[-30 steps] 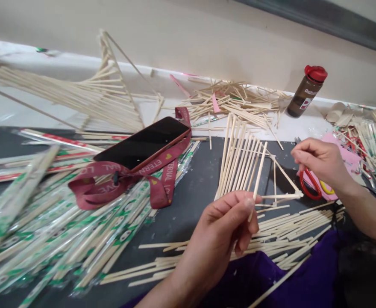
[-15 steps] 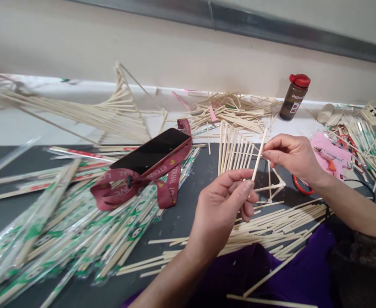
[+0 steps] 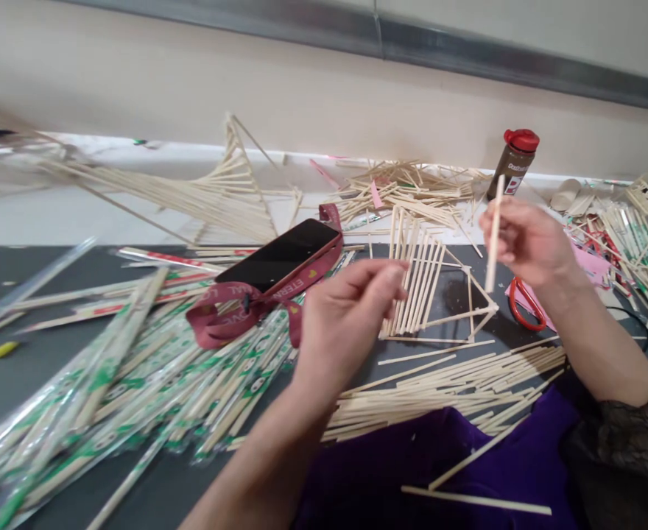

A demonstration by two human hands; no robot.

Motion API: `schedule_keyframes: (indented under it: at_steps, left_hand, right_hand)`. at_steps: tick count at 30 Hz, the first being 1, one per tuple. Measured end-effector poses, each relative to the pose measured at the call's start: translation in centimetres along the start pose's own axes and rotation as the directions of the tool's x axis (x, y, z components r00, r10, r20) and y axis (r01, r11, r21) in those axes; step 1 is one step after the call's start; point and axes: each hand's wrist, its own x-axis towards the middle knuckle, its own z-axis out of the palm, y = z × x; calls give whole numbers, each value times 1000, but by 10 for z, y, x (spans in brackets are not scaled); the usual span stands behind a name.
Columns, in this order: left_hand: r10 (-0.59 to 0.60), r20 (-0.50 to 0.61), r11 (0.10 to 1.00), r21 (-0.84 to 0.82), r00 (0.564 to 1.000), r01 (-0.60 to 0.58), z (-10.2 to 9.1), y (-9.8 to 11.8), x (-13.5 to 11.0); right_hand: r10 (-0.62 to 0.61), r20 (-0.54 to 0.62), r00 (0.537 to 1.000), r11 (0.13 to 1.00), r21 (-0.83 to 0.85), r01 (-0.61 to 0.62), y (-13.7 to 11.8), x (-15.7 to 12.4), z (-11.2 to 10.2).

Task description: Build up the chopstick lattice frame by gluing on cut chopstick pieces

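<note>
Wrapped chopsticks (image 3: 152, 383) litter a dark worktable (image 3: 48, 361), where a stick lattice (image 3: 420, 287) sits between two hands. The left hand (image 3: 346, 316) hovers just beside the lattice, fingers loosely parted and empty. The right hand (image 3: 528, 239) pinches a single stick (image 3: 492, 243) upright between thumb and fingertips, above the lattice's right corner.

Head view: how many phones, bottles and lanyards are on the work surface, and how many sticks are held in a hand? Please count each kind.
Phone: 1
Lanyard: 1
Bottle: 1
Stick held in the right hand: 1
Total: 4
</note>
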Motion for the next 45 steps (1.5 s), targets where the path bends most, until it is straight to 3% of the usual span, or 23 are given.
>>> schedule_keyframes:
  at_steps: [1,3,6,9,12,15,24,31,37,45]
  left_hand:
    - [61,-86,998,39,994,-57,-7,-4,9]
    - [51,-118,995,87,992,-41,-18,-17,27]
    - [-91,12,990,105,996,89,-23,-39,41]
    - [-204,129,979,39,970,200,-21,-52,41]
    - [-230,231,967,-57,945,249,-17,-50,36]
    - [-199,276,965,-115,941,237,-15,-44,32]
    - [-167,150,961,-199,975,195,-6,-42,20]
    - [-151,19,945,-293,988,149,-8,-33,6]
    - [-197,4,924,-335,980,187,-1,-36,-9]
    - [-253,17,906,-346,967,243,15,-45,-25]
  right_hand:
    - [-13,-16,1000,1000,15,13,-6,-4,-5]
    - [-10,-48,999,1000,13,10,-14,-17,-14]
    - [34,-143,989,997,-66,-44,-11,-46,-22]
    - [63,-205,977,969,-220,-109,8,-73,-21]
    - [-11,-234,972,932,-353,-75,30,-87,-17]
    - [-73,-238,969,924,-381,-24,42,-89,-13]
    - [-80,-212,974,970,-241,27,36,-81,2]
    - [-109,-210,971,976,-209,65,18,-42,2]
    - [-135,-229,964,970,-229,82,19,-10,-2]
    - [-159,-228,961,964,-245,102,21,10,-4]
